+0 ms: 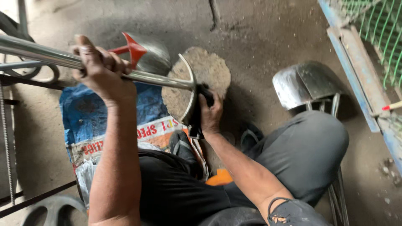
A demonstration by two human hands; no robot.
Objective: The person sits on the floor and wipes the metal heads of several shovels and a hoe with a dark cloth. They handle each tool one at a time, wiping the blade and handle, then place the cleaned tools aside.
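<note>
My left hand grips a shiny steel tube that runs from the left edge to a curved metal piece welded at its end. My right hand is closed on a black tool pressed against that curved piece. Below the joint lies a round, dusty stone block on the ground. A red-handled steel shovel head rests behind the tube.
A second shiny shovel head on thin rods stands at right beside my bent knee. A blue printed sack lies under my legs. A blue metal frame with green mesh lines the right side. Iron bars lie at left.
</note>
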